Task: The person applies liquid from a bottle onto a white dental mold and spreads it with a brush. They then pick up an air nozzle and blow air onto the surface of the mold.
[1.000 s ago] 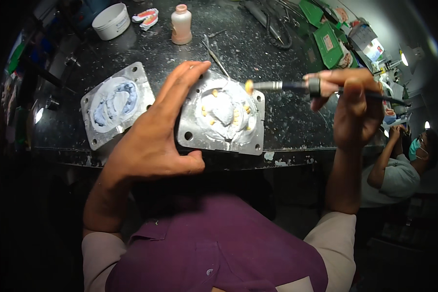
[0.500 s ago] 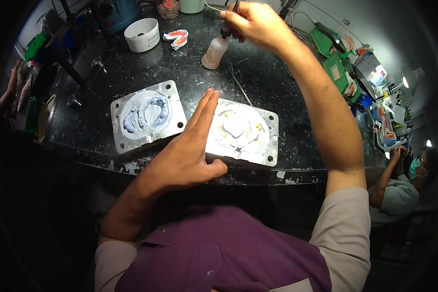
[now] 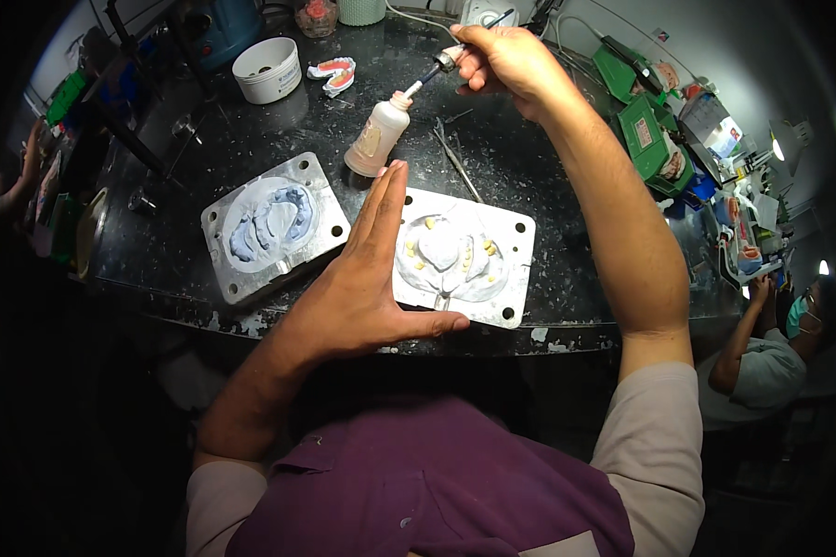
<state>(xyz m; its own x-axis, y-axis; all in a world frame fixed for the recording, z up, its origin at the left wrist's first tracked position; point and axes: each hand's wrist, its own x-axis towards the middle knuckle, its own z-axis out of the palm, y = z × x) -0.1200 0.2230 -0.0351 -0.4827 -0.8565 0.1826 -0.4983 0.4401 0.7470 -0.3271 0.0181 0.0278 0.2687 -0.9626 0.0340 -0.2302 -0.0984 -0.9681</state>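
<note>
Black benchtop (image 3: 567,278) extends right of the metal flask half (image 3: 518,260) near the front edge; the left hand (image 3: 348,290) spreads alongside. The right hand (image 3: 515,65) pinches a brush (image 3: 427,77), slanting down-left to the mouth of the bottle (image 3: 378,139).

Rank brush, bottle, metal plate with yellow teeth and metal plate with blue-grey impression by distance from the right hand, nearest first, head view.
1. Brush: held in the right hand.
2. Bottle: left of that hand.
3. Plate with yellow teeth: below, right of the left hand.
4. Plate with blue-grey impression: farther left.
</note>
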